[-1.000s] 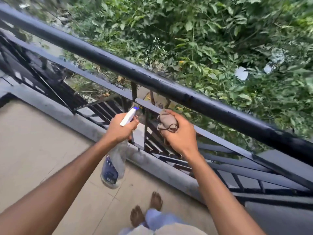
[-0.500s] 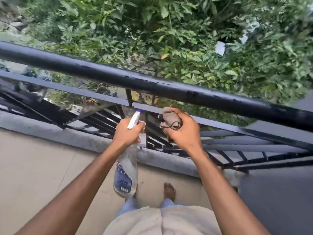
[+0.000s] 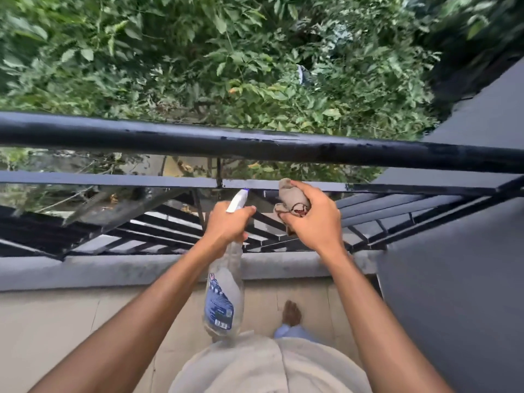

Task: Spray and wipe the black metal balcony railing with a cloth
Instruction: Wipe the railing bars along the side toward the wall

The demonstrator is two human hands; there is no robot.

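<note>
The black metal railing [image 3: 255,146] crosses the view as a thick round top bar, with a flat lower bar [image 3: 113,180] and slanted slats beneath. My left hand [image 3: 226,225] grips the neck of a clear spray bottle [image 3: 224,296] with a blue label; its white nozzle points up toward the lower bar. My right hand [image 3: 314,222] holds a bunched beige cloth [image 3: 292,197] just below the lower bar, right of the nozzle. Both hands sit under the top bar.
A grey concrete kerb [image 3: 85,270] runs along the foot of the railing, with beige floor tiles [image 3: 56,336] on my side. A dark grey wall [image 3: 453,279] closes the right side. Dense green foliage [image 3: 226,66] fills the space beyond. My bare foot [image 3: 290,313] stands near the kerb.
The view has swung so the railing now lies level instead of slanting. Both hands have stayed close together under the lower bar, still holding bottle and cloth.
</note>
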